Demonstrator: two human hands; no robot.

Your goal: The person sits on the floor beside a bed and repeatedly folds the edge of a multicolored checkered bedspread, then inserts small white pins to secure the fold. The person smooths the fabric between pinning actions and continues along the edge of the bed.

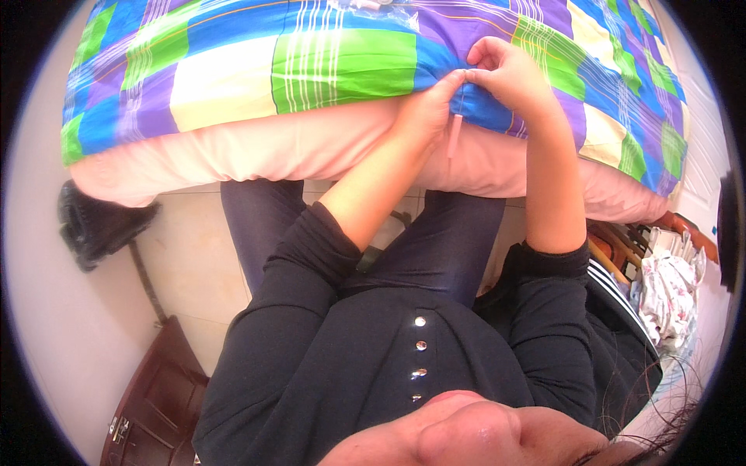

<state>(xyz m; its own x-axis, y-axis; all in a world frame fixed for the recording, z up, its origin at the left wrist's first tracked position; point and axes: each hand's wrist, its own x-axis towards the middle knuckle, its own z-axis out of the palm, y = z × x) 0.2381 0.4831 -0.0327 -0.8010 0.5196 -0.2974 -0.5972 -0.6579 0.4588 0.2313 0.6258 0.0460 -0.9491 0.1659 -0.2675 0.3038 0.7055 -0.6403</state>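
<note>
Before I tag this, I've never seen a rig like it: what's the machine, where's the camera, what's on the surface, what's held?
There is no robot here, just a person's bare left hand and right hand. The single picture comes from a wide fisheye camera on the person's head, looking down, so straight edges bend near the rim. In front lies a colourful checked cloth over pink fabric, with some clear plastic at the top. Both hands' fingertips meet near the cloth's edge; what is between them is too small to make out. A thin pink strip shows just below.
</note>
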